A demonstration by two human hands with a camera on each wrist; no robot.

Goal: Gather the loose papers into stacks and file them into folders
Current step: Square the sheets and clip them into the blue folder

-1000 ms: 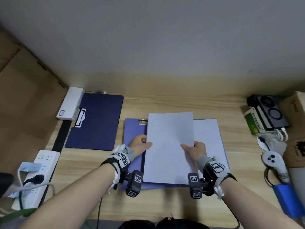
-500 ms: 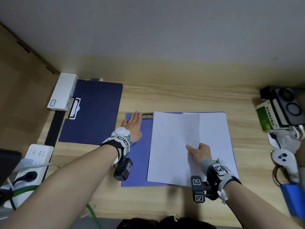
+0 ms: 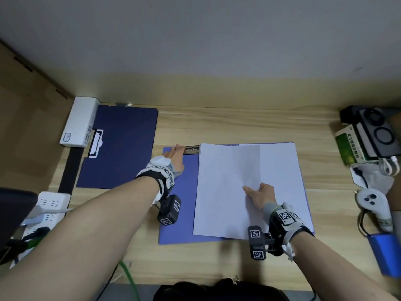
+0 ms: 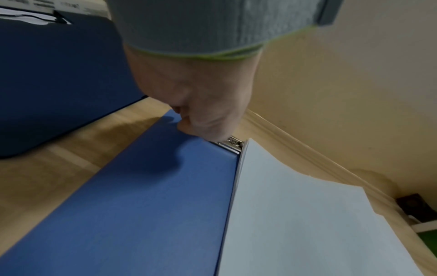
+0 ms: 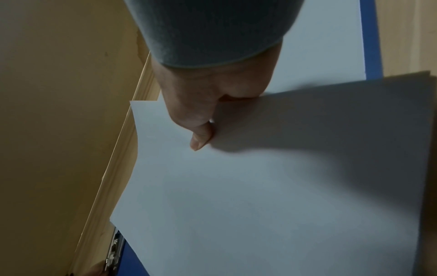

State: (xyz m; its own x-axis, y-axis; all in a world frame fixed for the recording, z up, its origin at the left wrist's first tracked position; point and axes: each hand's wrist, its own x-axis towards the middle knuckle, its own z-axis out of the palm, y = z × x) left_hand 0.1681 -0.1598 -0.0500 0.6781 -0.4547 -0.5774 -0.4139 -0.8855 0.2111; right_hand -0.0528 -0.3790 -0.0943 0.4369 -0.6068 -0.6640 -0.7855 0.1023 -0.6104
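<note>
Papers (image 3: 227,187) pinched by right hand (image 3: 261,195)'s grip, thumb on top.

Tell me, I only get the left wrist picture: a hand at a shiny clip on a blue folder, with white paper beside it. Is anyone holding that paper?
Observer: Yes. The right hand pinches the paper stack at its right edge, thumb on top, and that edge is raised.
Visitor: Is there anything under it?
Observer: More white sheets lie flat on the light blue folder, showing to the right of the raised edge.
Visitor: And the hand I see, how does it look from above?
Observer: The left hand sits at the folder's far left corner, fingertips at the left end of the metal clip.
</note>
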